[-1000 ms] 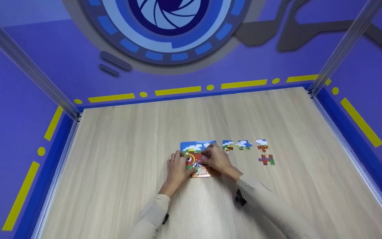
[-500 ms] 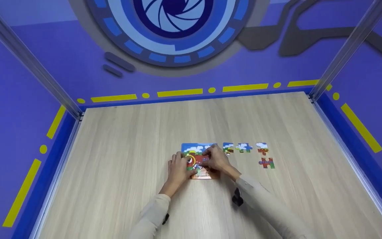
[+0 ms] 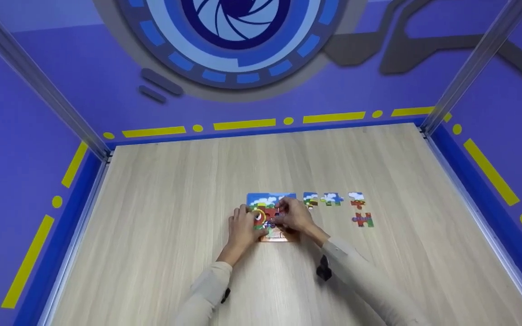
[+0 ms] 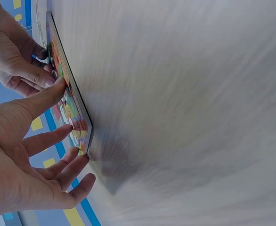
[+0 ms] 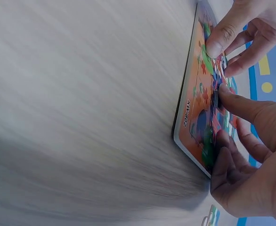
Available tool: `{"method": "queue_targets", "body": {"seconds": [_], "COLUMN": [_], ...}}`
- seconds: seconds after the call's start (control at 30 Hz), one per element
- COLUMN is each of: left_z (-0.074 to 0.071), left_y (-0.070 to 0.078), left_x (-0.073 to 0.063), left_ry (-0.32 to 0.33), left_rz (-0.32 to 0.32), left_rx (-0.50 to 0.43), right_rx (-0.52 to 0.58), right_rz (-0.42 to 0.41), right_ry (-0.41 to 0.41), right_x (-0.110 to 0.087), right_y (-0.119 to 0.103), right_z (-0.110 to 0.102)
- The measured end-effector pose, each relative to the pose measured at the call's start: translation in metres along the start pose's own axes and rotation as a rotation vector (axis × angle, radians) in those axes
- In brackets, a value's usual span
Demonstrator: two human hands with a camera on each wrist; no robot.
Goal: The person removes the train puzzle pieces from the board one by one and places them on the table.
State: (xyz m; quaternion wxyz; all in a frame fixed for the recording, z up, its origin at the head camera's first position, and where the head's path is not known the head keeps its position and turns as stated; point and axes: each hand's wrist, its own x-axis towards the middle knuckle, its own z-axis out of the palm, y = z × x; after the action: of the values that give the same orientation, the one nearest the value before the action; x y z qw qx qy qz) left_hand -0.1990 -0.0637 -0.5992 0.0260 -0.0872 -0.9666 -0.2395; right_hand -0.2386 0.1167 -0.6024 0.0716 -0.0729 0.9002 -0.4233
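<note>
A colourful jigsaw puzzle board (image 3: pixel 265 198) with a blue sky and an orange lower border lies on the table under both hands. My left hand (image 3: pixel 243 227) rests on its left side, thumb and fingers spread, fingertips pressing pieces and the board's edge in the left wrist view. With thumb and fingers, my right hand (image 3: pixel 298 216) pinches a puzzle piece (image 5: pixel 216 99) over the board's right half. A dark edge of that piece shows by the thumb in the right wrist view; the fingers hide most of it.
Right of the board lie loose puzzle pieces: a sky-and-green one (image 3: pixel 310 198), a cloud one (image 3: pixel 332 198), a cloud-and-red one (image 3: pixel 357 199) and a red-and-green one (image 3: pixel 363 220). Purple walls (image 3: pixel 224 106) enclose the wooden table (image 3: pixel 175 190) at the back and sides.
Both hands stay at the board. The right fingers shift only slightly over the red part of the picture. The loose pieces lie as before; the head view tilts a little.
</note>
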Motion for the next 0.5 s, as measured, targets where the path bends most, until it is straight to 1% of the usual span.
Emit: {"method": "queue_targets", "body": {"seconds": [0.1, 0.2, 0.33, 0.43, 0.5], "left_z": [0.0002, 0.0003, 0.0004, 0.0006, 0.0002], "left_y": [0.0007, 0.0017, 0.0023, 0.0023, 0.0028], "left_x": [-0.0003, -0.0016, -0.0026, -0.0016, -0.001], "left_ry": [-0.006, -0.014, -0.022, -0.02, -0.017], "left_rz": [-0.007, -0.016, -0.027, -0.032, -0.03], "left_rx": [0.003, -0.015, -0.026, -0.027, -0.017], "right_rx": [0.061, 0.097, 0.187, 0.259, 0.278], "right_rz": [-0.017, -0.058, -0.097, -0.1, -0.101], "right_ry": [-0.035, -0.061, -0.096, -0.105, -0.105], "right_x": [-0.0012, -0.0033, -0.0055, -0.0066, -0.0077], "right_y": [0.0008, 0.0033, 0.0066, 0.0064, 0.006], "right_z": [-0.0001, 0.0001, -0.0011, -0.0044, -0.0072]}}
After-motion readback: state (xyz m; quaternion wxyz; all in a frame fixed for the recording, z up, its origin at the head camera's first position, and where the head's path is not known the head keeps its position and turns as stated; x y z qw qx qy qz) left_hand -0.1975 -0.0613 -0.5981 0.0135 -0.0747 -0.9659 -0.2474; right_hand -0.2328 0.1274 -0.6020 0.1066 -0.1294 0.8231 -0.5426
